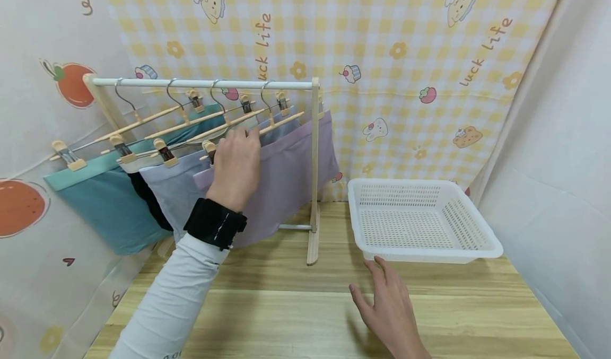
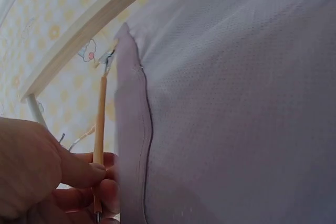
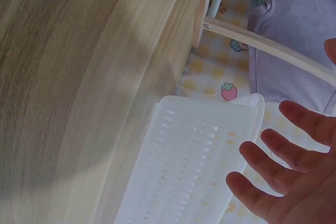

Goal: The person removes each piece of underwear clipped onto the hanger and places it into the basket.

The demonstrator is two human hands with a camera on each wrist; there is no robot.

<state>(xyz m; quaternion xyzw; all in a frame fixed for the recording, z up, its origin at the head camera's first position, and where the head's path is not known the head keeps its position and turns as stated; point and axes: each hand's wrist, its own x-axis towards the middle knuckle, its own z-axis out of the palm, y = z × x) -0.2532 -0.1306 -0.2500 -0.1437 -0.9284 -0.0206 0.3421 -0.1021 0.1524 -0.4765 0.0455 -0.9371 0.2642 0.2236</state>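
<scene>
Against a yellow checked cartoon curtain, on the pale wooden bench, the left hand (image 1: 236,168) pinches the wooden clip hanger (image 2: 98,129) holding lilac shorts (image 1: 291,173) on the small wooden rack (image 1: 314,168) at the bench's back-left, presumably to steady it, while the right hand (image 1: 391,311) hovers open-fingered, holding nothing, by the empty white perforated plastic basket (image 1: 425,242) at back-right.

A wooden table (image 1: 305,306) with pale plank grain is seen across the foreground. A yellow-checked backdrop (image 1: 382,46) printed with cartoon puppies, cupcakes, flowers and "luck life" is hung behind it. A white curtain with orange fruit prints (image 1: 28,136) is draped at the left; a plain white sheet (image 1: 563,136) is seen at the right. Further back along the rail, a teal garment (image 1: 105,200), a black garment (image 1: 148,200) and a grey-blue garment (image 1: 174,184) are clipped to wooden clip hangers (image 1: 143,123), partly overlapped. The black one is mostly hidden between its neighbours.
</scene>
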